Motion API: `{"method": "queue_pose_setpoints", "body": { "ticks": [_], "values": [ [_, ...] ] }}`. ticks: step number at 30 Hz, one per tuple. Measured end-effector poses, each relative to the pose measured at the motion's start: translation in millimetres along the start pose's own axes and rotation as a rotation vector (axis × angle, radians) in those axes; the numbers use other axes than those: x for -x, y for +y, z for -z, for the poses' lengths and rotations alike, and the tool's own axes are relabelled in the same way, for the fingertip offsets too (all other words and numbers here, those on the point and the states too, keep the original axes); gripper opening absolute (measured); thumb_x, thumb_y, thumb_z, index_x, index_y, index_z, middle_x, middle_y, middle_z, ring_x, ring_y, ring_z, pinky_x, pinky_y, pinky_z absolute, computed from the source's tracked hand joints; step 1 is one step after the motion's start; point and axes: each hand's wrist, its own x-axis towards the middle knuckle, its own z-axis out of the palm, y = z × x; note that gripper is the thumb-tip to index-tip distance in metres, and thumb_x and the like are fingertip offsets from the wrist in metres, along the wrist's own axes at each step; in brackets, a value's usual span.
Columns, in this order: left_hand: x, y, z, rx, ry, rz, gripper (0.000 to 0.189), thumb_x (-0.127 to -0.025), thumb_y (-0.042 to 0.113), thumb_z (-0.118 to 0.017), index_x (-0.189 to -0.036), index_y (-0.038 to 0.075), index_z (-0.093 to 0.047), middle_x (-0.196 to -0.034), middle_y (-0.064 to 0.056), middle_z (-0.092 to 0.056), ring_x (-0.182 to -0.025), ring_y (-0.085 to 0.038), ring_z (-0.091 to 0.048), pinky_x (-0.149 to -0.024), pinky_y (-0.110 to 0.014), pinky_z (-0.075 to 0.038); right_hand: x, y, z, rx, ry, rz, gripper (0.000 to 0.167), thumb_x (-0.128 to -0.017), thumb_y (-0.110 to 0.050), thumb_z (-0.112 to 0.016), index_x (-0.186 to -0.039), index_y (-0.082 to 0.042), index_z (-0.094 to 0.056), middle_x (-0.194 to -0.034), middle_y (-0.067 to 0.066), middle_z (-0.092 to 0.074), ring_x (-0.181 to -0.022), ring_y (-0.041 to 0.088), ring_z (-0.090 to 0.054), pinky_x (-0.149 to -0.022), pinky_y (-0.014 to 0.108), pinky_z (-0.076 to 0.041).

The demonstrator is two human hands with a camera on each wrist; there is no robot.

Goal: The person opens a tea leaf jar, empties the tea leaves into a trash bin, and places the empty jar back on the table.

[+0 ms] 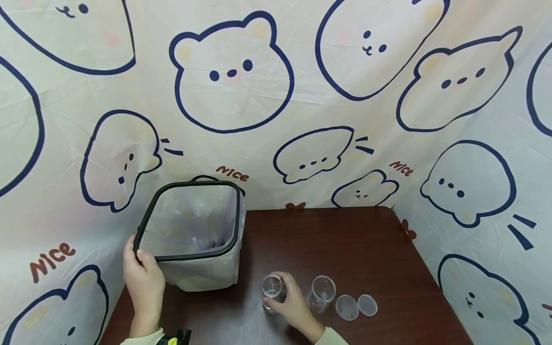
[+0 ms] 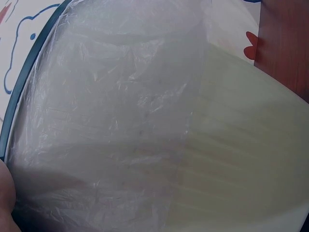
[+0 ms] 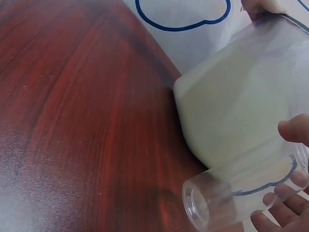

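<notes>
At the table's left stands a light trash bin (image 1: 202,278) with a dark rim and a translucent bag (image 2: 106,106) lining it. My left hand (image 1: 145,280) grips the bin's rim at its near left corner. My right hand (image 1: 295,303) holds a clear plastic jar (image 3: 241,193) to the right of the bin, thumb on one side and fingers round the other. The jar has no lid on and looks see-through along its whole length. Just right of that hand, a second clear jar (image 1: 322,291) stands uncovered on the table.
Two round clear lids, one (image 1: 347,307) beside the other (image 1: 368,305), lie right of the second jar. The dark wooden table (image 1: 345,244) meets a patterned cloth backdrop (image 1: 233,105) behind and at both sides.
</notes>
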Motion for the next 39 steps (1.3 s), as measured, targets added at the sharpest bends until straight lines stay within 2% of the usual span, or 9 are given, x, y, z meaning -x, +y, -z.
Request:
{"method": "queue_pose_setpoints", "body": {
  "ticks": [13,20,31,39],
  "values": [
    [1.1,0.3,-0.8,0.009,0.026,-0.023,0.051,-0.107,0.021,-0.03,-0.154,0.0,-0.037,-0.152,-0.026,-0.044,-0.141,-0.041,-0.039,-0.118,-0.053,-0.025,6.9,9.3,-3.6,0.054,0.027,0.013,0.059,-0.075,-0.016,-0.089,-0.126,-0.013,-0.061,-0.116,-0.002,-0.065,-0.106,0.019,-0.064,-0.093,0.037,-0.051],
    [1.0,-2.1,-1.1,0.015,0.038,-0.049,0.05,-0.107,0.018,-0.031,-0.152,-0.001,-0.039,-0.15,-0.029,-0.045,-0.139,-0.044,-0.041,-0.117,-0.055,-0.026,8.9,13.0,-4.0,0.054,0.024,-0.012,0.06,-0.075,-0.015,-0.089,-0.127,-0.01,-0.06,-0.116,0.0,-0.065,-0.104,0.023,-0.066,-0.091,0.037,-0.052],
    [1.3,-3.5,-1.2,0.011,0.046,-0.042,0.05,-0.107,0.019,-0.032,-0.152,-0.001,-0.039,-0.15,-0.029,-0.045,-0.138,-0.044,-0.041,-0.117,-0.054,-0.026,9.7,17.6,-5.2,0.026,0.018,-0.036,0.06,-0.075,-0.014,-0.089,-0.127,-0.007,-0.06,-0.116,0.001,-0.064,-0.102,0.016,-0.064,-0.088,0.033,-0.052],
    [1.7,-1.7,-1.4,0.002,0.04,-0.036,0.05,-0.108,0.021,-0.031,-0.152,-0.001,-0.039,-0.151,-0.027,-0.045,-0.139,-0.043,-0.041,-0.117,-0.054,-0.026,9.9,15.8,-3.8,0.038,0.003,-0.044,0.06,-0.077,-0.016,-0.088,-0.129,-0.009,-0.059,-0.117,0.002,-0.064,-0.104,0.019,-0.065,-0.089,0.035,-0.053]
  ]
}}
